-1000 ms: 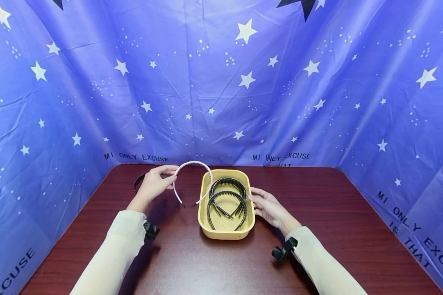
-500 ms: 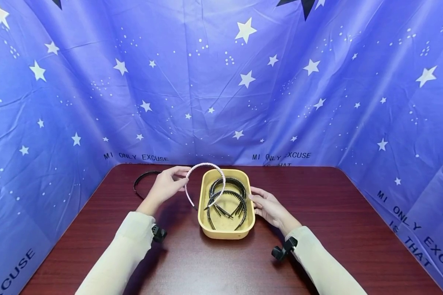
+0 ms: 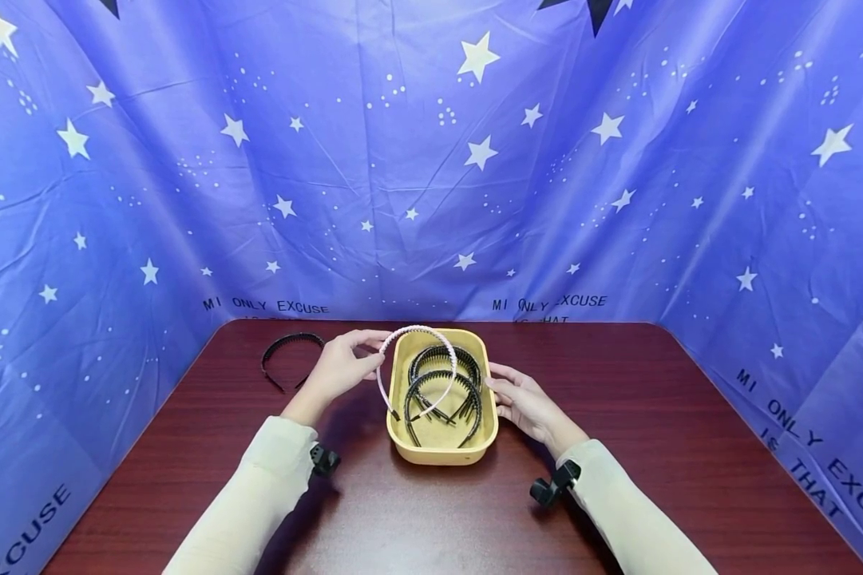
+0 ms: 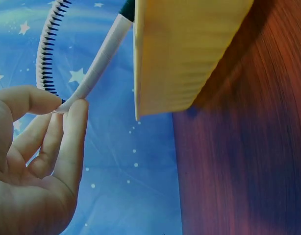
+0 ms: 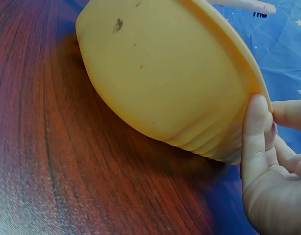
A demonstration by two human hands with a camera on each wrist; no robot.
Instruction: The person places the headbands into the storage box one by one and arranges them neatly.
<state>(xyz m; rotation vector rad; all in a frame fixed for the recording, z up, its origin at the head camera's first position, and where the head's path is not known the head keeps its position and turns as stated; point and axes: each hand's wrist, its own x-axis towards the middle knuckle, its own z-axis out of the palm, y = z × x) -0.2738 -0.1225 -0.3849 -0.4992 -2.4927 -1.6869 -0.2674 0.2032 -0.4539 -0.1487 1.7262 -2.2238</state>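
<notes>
My left hand [image 3: 336, 369] pinches one side of a pale pink headband [image 4: 102, 55] between thumb and fingertips. The headband has dark inner teeth and dark tips, and it hangs over the left part of a yellow plastic bin [image 3: 441, 456], its tips pointing down. Several black toothed headbands [image 3: 443, 352] lie inside the bin, partly overlapped by the pink one in the head view. At the bin's right side, my right hand [image 3: 528, 404] holds the rim, its thumb [image 5: 255, 115] against the outer wall.
Another black headband [image 3: 292, 336] lies on the dark red wooden table [image 3: 431, 527], left of the bin and behind my left hand. A blue star-printed curtain [image 3: 374, 160] encloses the table's back and sides.
My left hand has carried the pink headband rightward and slightly down, from beside the bin to over it. The black headband on the table has come into fuller view. My right hand stays put.
</notes>
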